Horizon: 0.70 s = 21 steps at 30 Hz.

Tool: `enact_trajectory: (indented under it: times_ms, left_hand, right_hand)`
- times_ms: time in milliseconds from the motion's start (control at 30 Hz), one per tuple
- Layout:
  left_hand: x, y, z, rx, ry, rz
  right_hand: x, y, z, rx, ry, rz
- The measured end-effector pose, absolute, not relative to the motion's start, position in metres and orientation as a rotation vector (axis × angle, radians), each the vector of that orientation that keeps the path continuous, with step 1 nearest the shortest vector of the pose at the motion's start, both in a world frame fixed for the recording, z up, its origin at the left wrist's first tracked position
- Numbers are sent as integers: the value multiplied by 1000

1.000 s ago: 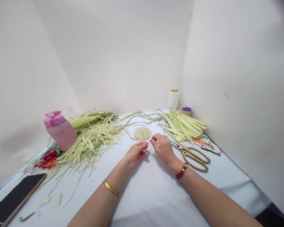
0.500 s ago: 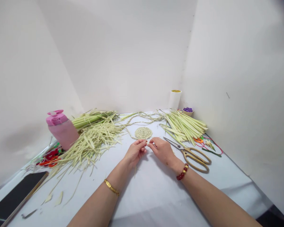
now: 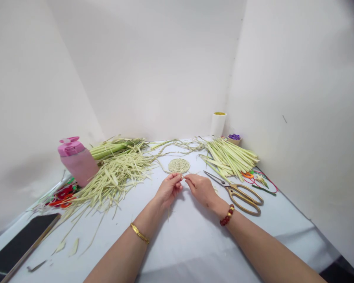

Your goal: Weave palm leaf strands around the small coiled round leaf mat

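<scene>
My left hand (image 3: 168,190) and my right hand (image 3: 200,188) meet at mid-table, fingertips pinched together on a thin pale leaf strip (image 3: 183,177). A bit of the strip hangs below my left hand. Just beyond the fingertips lies a small round woven coil (image 3: 179,165) with a braided tail running back toward the corner. My left wrist carries a gold bracelet, my right a red bead bracelet.
A loose heap of pale leaf strips (image 3: 112,177) and a pink bottle (image 3: 76,161) sit at the left. A bundle of green strips (image 3: 231,157), gold-handled scissors (image 3: 238,192), a white roll (image 3: 217,124) and a small bowl (image 3: 234,138) are at the right. A dark slab (image 3: 20,245) lies near left.
My right hand has slid slightly left and toward me, closing the gap to my left hand; both fingertips now meet on the strip.
</scene>
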State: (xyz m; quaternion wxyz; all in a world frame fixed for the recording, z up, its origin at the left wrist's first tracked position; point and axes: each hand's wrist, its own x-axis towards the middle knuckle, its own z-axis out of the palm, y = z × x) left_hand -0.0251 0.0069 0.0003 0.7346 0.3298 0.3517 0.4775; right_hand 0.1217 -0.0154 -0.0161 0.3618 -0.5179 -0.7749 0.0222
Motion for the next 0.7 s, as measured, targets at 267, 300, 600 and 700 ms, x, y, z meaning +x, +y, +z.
enact_trajectory:
  times_ms: [267,300,600,700]
  left_hand:
    - [-26,11,-3,753,813,1067]
    - [-26,11,-3,758,817,1073]
    - [-27,13,-8,774,819,1133]
    - [-27,13,-8,771,834,1133]
  right_hand:
    - [122,-17,-15,-1322,-1974,86]
    - [122,-17,-15,-1324,-1977,89]
    - [120,-18,-15,-1328,-2096,93]
    - [120,-18,-15,-1328,-2138,110]
